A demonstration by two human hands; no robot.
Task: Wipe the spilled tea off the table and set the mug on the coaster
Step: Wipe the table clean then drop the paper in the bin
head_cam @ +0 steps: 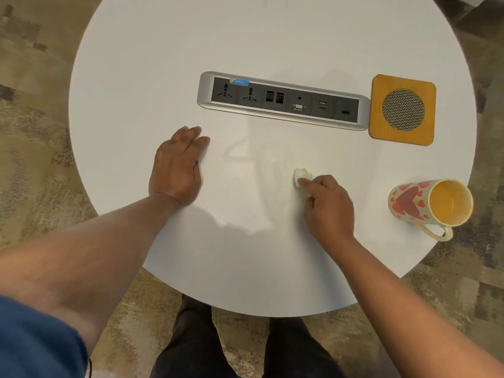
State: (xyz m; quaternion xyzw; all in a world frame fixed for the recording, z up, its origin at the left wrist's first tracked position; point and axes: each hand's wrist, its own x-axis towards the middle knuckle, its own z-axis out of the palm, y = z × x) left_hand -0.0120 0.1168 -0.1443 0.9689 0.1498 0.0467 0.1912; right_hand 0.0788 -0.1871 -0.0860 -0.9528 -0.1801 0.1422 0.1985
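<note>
— Now pinching a small wad of tissue [302, 178] in the right hand [328, 207], fingers curling round it, pressing into the faint wet streak [245, 154] on the counter [163, 64].

— Left hand [177, 165] lying flat, fingers straight, holding nothing. And the mug [429, 204]?

— Lying on its side, well right of the right hand, near the counter edge. Looking ceramic, rigid, likely breakable; probably best gripping by the handle [436, 233]. Coaster [402, 109] waiting beyond it.
</note>
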